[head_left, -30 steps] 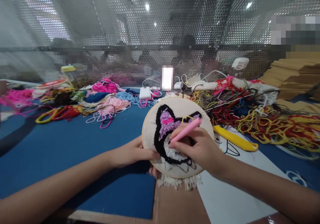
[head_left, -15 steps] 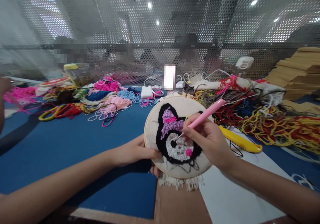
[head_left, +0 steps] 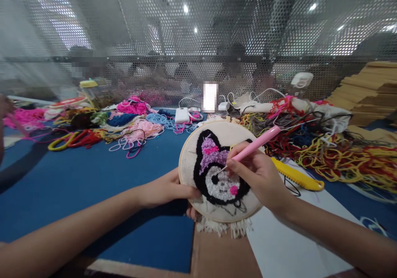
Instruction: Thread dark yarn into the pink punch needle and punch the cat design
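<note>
Centrally, head view: embroidery hoop (head_left: 217,174) held tilted above blue table (head_left: 93,187). Left hand (head_left: 167,189) fingers closed on hoop's left rim. Right hand (head_left: 257,174) fingers pinching pink punch needle (head_left: 256,144), tip touching tufted face. Yarn heap (head_left: 338,154) and yellow tool (head_left: 296,174) just right.

No words, labels, brands or numbers could be read on anything in view.
</note>
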A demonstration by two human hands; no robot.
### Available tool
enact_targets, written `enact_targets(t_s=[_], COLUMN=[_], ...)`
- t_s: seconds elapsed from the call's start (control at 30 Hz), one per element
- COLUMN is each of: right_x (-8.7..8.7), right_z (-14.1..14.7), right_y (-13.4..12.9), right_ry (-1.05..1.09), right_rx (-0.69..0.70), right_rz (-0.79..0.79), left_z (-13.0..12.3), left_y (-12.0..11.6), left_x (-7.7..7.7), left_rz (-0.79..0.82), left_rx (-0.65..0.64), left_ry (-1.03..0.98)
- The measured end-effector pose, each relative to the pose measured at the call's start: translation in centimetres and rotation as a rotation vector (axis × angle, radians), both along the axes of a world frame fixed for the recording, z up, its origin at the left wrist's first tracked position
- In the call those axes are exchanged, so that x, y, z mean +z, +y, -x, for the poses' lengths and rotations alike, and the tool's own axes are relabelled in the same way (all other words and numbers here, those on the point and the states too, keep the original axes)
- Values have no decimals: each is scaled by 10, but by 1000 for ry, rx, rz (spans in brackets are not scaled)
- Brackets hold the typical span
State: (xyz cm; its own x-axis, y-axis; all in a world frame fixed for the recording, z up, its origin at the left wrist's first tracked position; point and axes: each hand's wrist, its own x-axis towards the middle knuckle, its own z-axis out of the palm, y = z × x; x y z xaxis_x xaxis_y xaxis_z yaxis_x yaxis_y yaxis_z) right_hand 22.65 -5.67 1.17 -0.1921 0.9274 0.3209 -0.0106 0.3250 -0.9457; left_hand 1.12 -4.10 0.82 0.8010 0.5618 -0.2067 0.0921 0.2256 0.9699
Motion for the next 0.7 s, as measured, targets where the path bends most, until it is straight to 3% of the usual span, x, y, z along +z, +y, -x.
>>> enact_targets(t_s=[0.4,0.7], right_x=[-2,-1], right_z=[-1,1], right_y=[-1,1], right_ry=[-45,-192], right_rx=[17,-18], right_rz=[-27,-84], left_z=[1,1], left_y=[2,1], left_x=[0,-1], left_rz=[-7,-14], left_rx=[-14,-12], left_ry=[18,23])
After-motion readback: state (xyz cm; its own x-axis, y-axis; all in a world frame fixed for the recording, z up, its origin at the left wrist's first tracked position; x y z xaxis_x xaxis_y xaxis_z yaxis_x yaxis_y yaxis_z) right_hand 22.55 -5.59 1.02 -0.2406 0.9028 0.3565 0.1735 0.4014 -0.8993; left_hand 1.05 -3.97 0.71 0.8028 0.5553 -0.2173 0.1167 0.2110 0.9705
